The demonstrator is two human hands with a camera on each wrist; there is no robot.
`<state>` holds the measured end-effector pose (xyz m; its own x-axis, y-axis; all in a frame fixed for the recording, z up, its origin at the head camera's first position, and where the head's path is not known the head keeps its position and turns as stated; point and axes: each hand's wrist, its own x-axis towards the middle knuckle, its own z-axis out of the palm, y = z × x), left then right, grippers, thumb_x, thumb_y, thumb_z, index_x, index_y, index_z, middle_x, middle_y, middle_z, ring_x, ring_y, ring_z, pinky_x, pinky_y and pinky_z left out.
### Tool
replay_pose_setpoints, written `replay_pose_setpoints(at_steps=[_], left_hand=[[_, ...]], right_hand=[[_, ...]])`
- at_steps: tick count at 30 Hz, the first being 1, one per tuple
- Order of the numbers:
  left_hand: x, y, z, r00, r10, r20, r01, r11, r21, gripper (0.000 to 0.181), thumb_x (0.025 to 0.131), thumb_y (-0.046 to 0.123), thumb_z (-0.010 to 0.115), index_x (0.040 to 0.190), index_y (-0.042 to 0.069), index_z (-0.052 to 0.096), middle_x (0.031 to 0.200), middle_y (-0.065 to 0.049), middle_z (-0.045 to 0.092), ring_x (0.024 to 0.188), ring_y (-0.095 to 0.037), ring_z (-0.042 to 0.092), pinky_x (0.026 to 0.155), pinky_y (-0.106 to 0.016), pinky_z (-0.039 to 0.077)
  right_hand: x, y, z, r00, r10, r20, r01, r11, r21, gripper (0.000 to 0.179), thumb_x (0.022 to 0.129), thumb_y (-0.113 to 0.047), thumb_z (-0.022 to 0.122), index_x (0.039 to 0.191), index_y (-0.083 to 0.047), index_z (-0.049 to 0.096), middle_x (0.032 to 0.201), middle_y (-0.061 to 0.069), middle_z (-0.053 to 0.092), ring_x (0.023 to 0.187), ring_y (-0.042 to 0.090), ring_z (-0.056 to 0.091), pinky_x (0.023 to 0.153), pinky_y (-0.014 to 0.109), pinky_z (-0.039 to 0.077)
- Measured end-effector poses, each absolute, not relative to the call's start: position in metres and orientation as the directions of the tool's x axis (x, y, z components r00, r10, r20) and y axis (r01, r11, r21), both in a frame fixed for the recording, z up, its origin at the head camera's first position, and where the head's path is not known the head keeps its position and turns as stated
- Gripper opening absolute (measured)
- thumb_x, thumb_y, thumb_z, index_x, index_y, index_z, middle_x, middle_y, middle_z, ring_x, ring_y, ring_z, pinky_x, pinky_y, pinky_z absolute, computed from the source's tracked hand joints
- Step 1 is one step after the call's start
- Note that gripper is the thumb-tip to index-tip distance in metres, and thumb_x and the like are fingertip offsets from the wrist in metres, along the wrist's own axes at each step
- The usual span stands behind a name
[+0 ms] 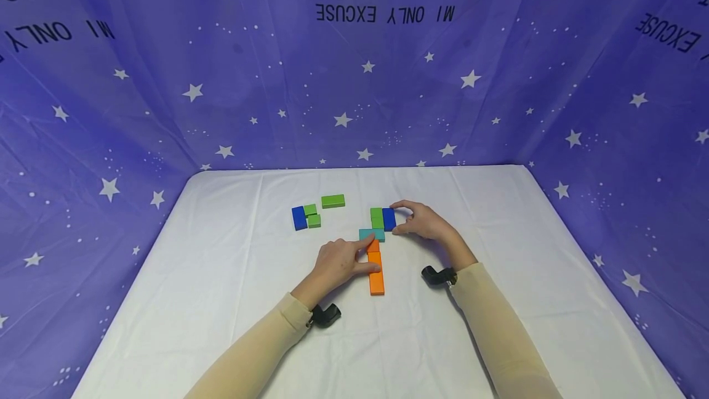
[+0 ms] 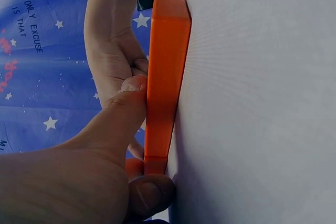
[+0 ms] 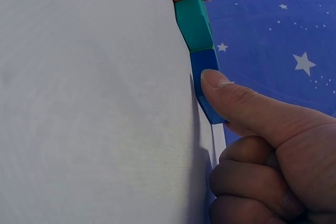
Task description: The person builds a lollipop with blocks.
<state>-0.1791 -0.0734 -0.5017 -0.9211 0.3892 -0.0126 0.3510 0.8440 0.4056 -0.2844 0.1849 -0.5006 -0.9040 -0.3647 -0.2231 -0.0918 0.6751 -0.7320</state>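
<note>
My right hand (image 1: 426, 221) pinches a blue block (image 1: 389, 220) between thumb and index finger at its near and far ends. That block lies against two small green blocks (image 1: 376, 218). Below these a teal block (image 1: 364, 235) lies crosswise, followed by a small orange block (image 1: 373, 246) and a long orange block (image 1: 376, 285) in a line toward me. The thumb of my left hand (image 1: 336, 260) rests on the long orange block (image 2: 167, 77); its extended index finger touches near the small orange and teal blocks. In the right wrist view, the thumb presses the blue block (image 3: 205, 61).
To the left lie another blue block (image 1: 299, 218), two small green blocks (image 1: 314, 221) and a longer green block (image 1: 333, 201). A white cloth (image 1: 232, 251) covers the table. Purple star-printed fabric (image 1: 277, 109) stands at the back and sides.
</note>
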Motion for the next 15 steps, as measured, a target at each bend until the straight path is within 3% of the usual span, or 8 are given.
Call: replay_pose_setpoints(at_steps=[4, 7, 9, 11, 13, 15], left_hand=[[-0.1792, -0.0734, -0.5019, -0.922, 0.388, -0.011, 0.349, 0.841, 0.415, 0.082, 0.085, 0.07, 0.076, 0.155, 0.033, 0.055, 0.057, 0.007, 0.041, 0.05, -0.015, 0.034, 0.054, -0.027, 0.024], [-0.179, -0.0734, -0.5017, -0.92, 0.391, -0.009, 0.352, 0.84, 0.414, 0.082, 0.085, 0.069, 0.077, 0.155, 0.033, 0.056, 0.057, 0.007, 0.041, 0.05, -0.015, 0.034, 0.054, -0.027, 0.024], [-0.179, -0.0734, -0.5016, -0.92, 0.392, -0.01, 0.354, 0.84, 0.411, 0.081, 0.085, 0.069, 0.077, 0.155, 0.033, 0.056, 0.057, 0.007, 0.04, 0.05, -0.014, 0.034, 0.054, -0.027, 0.024], [-0.1792, -0.0733, -0.5016, -0.92, 0.393, -0.007, 0.356, 0.841, 0.408, 0.081, 0.085, 0.069, 0.077, 0.155, 0.033, 0.056, 0.057, 0.007, 0.041, 0.05, -0.014, 0.034, 0.054, -0.027, 0.024], [-0.1795, -0.0732, -0.5019, -0.92, 0.393, -0.007, 0.356, 0.841, 0.407, 0.081, 0.085, 0.07, 0.076, 0.155, 0.034, 0.056, 0.057, 0.008, 0.041, 0.05, -0.014, 0.034, 0.054, -0.027, 0.024], [-0.1797, -0.0734, -0.5023, -0.92, 0.392, -0.005, 0.356, 0.842, 0.406, 0.081, 0.085, 0.07, 0.076, 0.155, 0.034, 0.056, 0.057, 0.008, 0.042, 0.05, -0.014, 0.034, 0.053, -0.027, 0.024]], right_hand=[[-0.2836, 0.1843, -0.5004, -0.906, -0.36, -0.223, -0.087, 0.674, -0.734, 0.073, 0.086, -0.026, 0.089, 0.151, -0.018, 0.058, 0.084, 0.003, 0.047, 0.065, 0.015, 0.037, 0.061, 0.03, 0.033], [-0.2827, 0.1849, -0.5001, -0.905, -0.365, -0.218, -0.1, 0.68, -0.726, 0.078, 0.086, -0.028, 0.089, 0.156, -0.019, 0.054, 0.112, 0.01, 0.06, 0.072, 0.017, 0.041, 0.067, 0.032, 0.036], [-0.2819, 0.1858, -0.4993, -0.903, -0.375, -0.211, -0.114, 0.682, -0.723, 0.082, 0.086, -0.032, 0.089, 0.158, -0.021, 0.051, 0.134, 0.013, 0.059, 0.078, 0.019, 0.044, 0.072, 0.035, 0.038], [-0.2807, 0.1868, -0.4984, -0.897, -0.393, -0.203, -0.129, 0.671, -0.73, 0.086, 0.086, -0.035, 0.089, 0.16, -0.022, 0.049, 0.13, 0.012, 0.061, 0.077, 0.019, 0.044, 0.072, 0.035, 0.038], [-0.2794, 0.1874, -0.498, -0.889, -0.412, -0.2, -0.138, 0.657, -0.741, 0.087, 0.087, -0.037, 0.088, 0.162, -0.023, 0.046, 0.103, 0.008, 0.064, 0.071, 0.017, 0.044, 0.069, 0.033, 0.037], [-0.2775, 0.1873, -0.4979, -0.879, -0.434, -0.198, -0.146, 0.641, -0.754, 0.089, 0.088, -0.038, 0.088, 0.163, -0.023, 0.044, 0.077, 0.001, 0.052, 0.063, 0.014, 0.038, 0.063, 0.03, 0.033]])
